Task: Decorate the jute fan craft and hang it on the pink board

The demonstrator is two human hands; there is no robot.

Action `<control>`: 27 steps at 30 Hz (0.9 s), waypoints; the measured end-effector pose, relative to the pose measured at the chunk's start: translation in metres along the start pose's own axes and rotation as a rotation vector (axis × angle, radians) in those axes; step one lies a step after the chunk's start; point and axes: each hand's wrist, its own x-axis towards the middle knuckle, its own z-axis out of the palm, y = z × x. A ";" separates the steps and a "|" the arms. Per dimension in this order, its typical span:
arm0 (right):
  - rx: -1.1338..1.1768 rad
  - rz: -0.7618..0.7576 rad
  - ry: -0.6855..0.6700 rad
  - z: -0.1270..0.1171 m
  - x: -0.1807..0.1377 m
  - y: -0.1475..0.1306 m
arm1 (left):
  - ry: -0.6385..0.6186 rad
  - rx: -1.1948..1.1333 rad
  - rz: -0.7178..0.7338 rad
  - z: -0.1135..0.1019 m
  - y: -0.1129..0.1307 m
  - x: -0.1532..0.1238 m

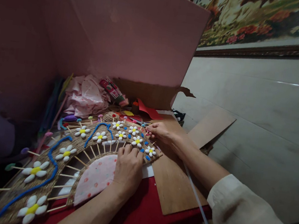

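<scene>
A fan-shaped craft piece of twine-wrapped bands lies on the table, with thin wooden sticks bridging its arcs. White clay flowers with yellow centres and blue clay strips decorate the outer band. Pink printed fabric covers the inner half-round. My left hand is closed over the inner arc, its fingers bent and the tips hidden. At the far right of the outer rim, my right hand pinches a thin stick by the rim; its far end is too small to make out.
A brown board lies on the red tablecloth at right. Behind the craft sit crumpled pink cloth, a pink tube-like package, a twine ball and red paper. A large pink panel stands behind.
</scene>
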 end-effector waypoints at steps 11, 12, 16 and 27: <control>-0.008 -0.018 0.006 0.001 -0.002 0.001 | 0.001 -0.005 0.000 0.001 0.000 0.000; -0.009 -0.022 0.007 0.002 -0.002 0.002 | 0.001 -0.002 0.001 0.001 0.000 0.000; -0.022 -0.053 0.030 0.004 -0.002 0.005 | -0.002 -0.001 0.003 0.001 0.000 -0.001; -0.063 -0.121 -0.008 0.001 -0.011 -0.001 | -0.007 -0.014 -0.002 0.000 0.001 -0.001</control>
